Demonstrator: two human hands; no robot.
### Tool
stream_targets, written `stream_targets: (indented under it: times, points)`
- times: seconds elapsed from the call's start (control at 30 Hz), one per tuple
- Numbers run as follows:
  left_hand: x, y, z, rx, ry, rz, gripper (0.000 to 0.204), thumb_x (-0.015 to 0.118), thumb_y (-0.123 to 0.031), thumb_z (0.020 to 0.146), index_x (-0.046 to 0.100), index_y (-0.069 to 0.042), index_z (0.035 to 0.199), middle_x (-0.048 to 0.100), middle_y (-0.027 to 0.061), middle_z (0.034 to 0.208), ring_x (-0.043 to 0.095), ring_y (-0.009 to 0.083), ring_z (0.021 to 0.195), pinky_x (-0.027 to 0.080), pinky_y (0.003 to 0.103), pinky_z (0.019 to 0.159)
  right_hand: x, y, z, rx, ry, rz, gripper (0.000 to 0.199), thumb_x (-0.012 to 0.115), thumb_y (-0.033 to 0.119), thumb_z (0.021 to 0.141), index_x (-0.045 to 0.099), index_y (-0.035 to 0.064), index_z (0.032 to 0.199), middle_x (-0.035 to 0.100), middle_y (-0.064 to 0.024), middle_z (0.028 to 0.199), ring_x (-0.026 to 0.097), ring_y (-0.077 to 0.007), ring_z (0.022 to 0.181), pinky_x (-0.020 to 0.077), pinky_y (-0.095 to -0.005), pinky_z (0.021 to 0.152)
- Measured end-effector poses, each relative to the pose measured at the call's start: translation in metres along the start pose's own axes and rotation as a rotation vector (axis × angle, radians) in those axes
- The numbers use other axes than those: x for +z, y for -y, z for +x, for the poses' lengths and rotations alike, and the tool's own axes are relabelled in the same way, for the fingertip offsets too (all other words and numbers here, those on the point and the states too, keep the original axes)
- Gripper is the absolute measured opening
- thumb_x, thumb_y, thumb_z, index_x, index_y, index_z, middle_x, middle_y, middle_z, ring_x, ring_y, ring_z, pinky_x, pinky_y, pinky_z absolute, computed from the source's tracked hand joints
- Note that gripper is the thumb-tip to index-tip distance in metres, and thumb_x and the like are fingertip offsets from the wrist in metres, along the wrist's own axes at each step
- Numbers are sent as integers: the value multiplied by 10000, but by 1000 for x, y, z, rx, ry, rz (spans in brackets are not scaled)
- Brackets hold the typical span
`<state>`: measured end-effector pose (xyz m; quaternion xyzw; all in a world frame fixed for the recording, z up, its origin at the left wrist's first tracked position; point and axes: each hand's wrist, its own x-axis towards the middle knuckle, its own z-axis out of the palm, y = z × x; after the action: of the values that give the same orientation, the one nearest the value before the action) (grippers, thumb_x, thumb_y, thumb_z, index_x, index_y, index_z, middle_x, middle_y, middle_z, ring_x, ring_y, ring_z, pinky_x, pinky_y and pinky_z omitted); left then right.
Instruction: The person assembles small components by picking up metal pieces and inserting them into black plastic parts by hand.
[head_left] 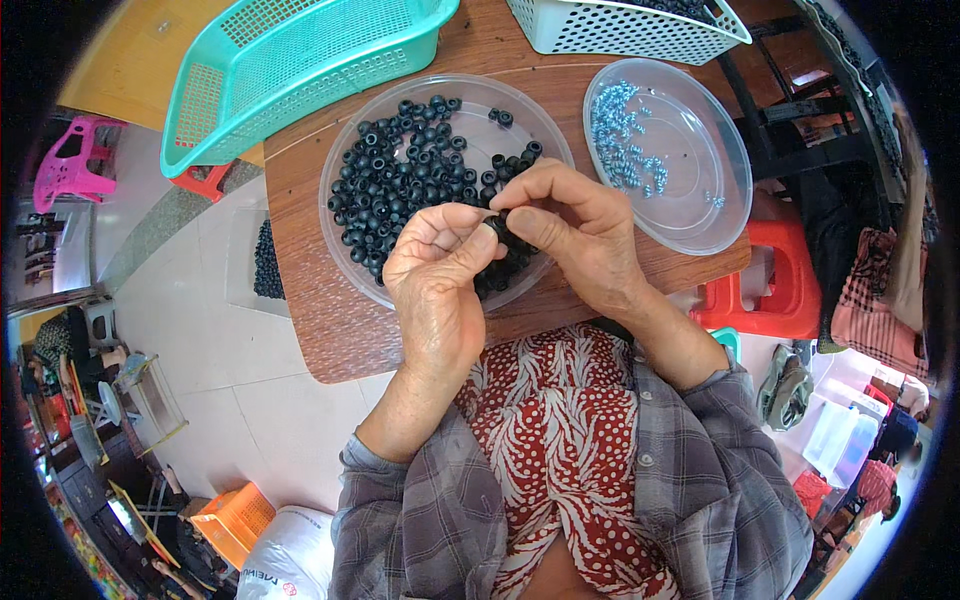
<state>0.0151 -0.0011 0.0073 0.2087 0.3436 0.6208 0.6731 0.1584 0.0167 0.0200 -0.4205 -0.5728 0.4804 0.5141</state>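
Note:
A shallow clear round tray (350,115) stands in front of me with many black round bead-like parts (415,170), each with a hole. Both hands meet over the near right part of this tray. My left hand (440,265) is closed in a pinch, thumb against forefinger. My right hand (590,235) is also closed, its thumb and forefinger at the left fingertips. Whatever lies between the fingertips is small and mostly covered; black parts right behind it make it hard to tell apart.
To the right, a second clear round tray (690,215) holds small shiny springs (620,135). A turquoise basket (300,65) is at the far left of the wooden table (325,340), a white basket (630,40) at the far right. Red stool (775,285) beside the table; lower left, an orange crate (235,520).

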Motion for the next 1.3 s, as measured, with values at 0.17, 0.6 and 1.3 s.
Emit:
stream_targets:
  times: [0.17,0.6,1.3]
  points:
    - [2,-1,0,-23,-2,25,168,661,68,788,595,15,932,630,75,865,613,139,729,530,255,691,-1,-2,0,-132,-37,-119,158,654,-30,740,667,25,888,608,-61,811,569,-161,791,451,-272,708]
    - [2,2,-1,-14,-7,14,176,668,75,778,588,12,921,626,74,853,609,140,716,528,252,682,1,-3,-4,-218,-70,-185,162,650,-38,735,675,48,869,628,-55,823,576,-184,795,449,-292,719]
    - [2,9,-6,126,-3,159,174,659,59,797,576,5,940,636,87,893,614,135,782,539,260,708,3,-3,-12,61,-106,-30,86,668,76,815,642,-2,842,603,-61,776,572,-105,710,452,-252,606]
